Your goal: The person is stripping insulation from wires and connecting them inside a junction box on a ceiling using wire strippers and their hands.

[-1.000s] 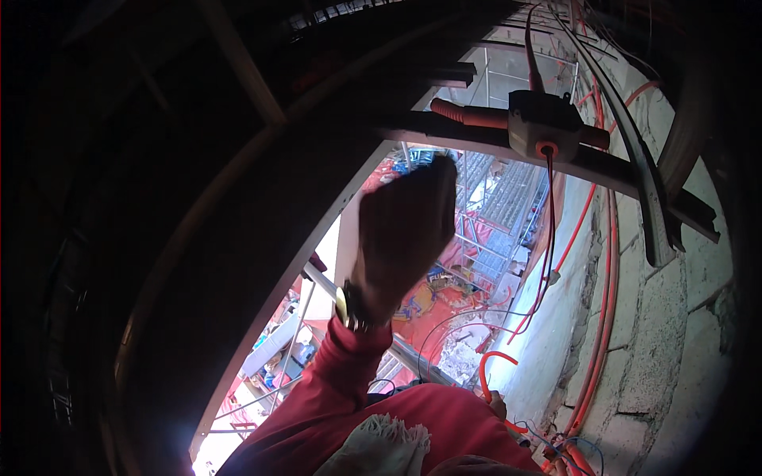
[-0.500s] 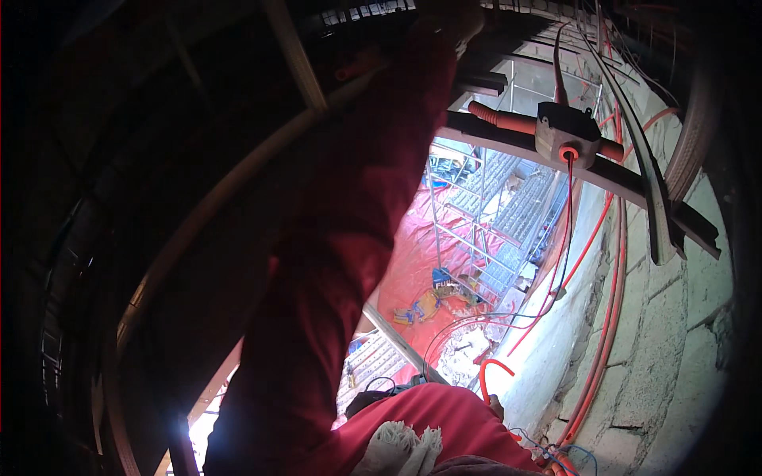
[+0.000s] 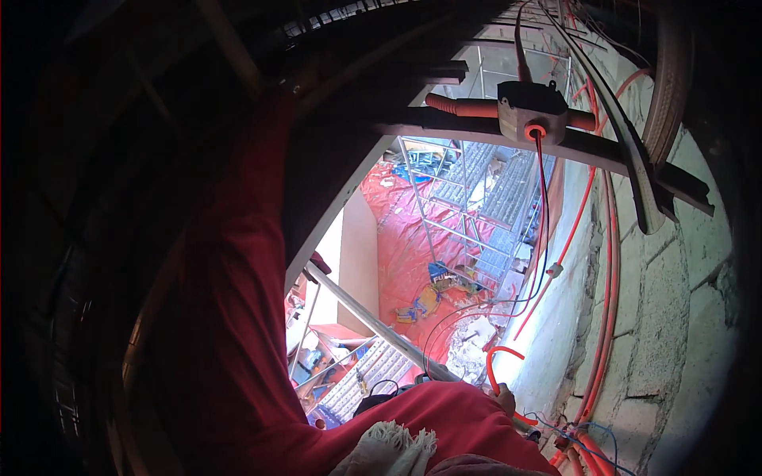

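Note:
My left arm in a red sleeve reaches up into shadow at the upper left; my left hand [image 3: 305,79] is dim there beside the dark framing [image 3: 238,55], its fingers unclear. At the lower right, my right hand [image 3: 502,399], partly behind red fabric, is closed on a short curved orange conduit [image 3: 502,351]. Just below it, thin wires and orange conduit ends [image 3: 579,444] gather at the wall. Above, a grey junction box [image 3: 516,123] with orange corrugated conduit [image 3: 464,106] sits on a metal channel [image 3: 595,159], with thin wires hanging from it.
A blockwork wall [image 3: 651,341] with orange conduits runs along the right. Through the opening far below are metal scaffolding [image 3: 484,206], a red floor sheet [image 3: 397,238], a pale panel [image 3: 357,270] and rubble [image 3: 468,341]. A diagonal metal pole [image 3: 357,309] crosses the lower opening.
My left hand rose from the middle of the opening to the top, then moved left into the shadow, uncovering more of the opening. My right hand stays at the curved conduit.

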{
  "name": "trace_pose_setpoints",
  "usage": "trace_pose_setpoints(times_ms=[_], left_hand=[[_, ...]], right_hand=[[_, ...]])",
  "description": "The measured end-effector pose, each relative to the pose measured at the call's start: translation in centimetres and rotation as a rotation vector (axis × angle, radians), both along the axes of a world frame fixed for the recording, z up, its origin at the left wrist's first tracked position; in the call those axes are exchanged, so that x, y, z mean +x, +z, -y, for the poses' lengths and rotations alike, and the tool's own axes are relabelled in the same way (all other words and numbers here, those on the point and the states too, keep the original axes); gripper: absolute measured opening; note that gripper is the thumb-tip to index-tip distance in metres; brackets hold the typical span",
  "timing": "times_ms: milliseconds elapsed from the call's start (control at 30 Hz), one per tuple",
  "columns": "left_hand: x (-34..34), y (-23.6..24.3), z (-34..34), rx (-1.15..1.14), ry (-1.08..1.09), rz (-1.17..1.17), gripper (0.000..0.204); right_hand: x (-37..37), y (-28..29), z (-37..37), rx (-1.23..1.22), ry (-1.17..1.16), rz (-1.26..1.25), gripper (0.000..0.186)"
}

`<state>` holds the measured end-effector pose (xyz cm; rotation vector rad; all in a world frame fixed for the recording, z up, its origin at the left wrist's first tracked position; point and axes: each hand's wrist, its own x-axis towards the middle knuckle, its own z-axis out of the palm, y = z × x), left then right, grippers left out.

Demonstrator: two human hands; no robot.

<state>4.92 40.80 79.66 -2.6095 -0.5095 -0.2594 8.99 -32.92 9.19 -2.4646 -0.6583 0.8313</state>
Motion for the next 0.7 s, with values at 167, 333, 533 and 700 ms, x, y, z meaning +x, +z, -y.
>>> trace_pose_setpoints(times_ms=[167, 333, 533, 700], left_hand=[[-2.3, 2.6, -3.0, -0.17, 0.01, -0.033, 0.028], [-3.7, 6.0, -6.4, -0.322, 0.008, -0.055, 0.028], [-3.3, 10.7, -10.5, -0.478, -0.012, -0.026, 0.027], [-4.2, 13.8, -13.8, -0.59, 0.0, 0.039, 0.027]], right_hand=[[-0.2, -0.3, -0.1, -0.002, -0.021, -0.001, 0.031], [-0.2, -1.0, -0.2, -0.023, -0.065, -0.011, 0.027], [0.0, -0.9, -0.4, -0.034, -0.083, -0.012, 0.026], [-0.4, -0.8, -0.7, -0.011, -0.08, -0.009, 0.025]])
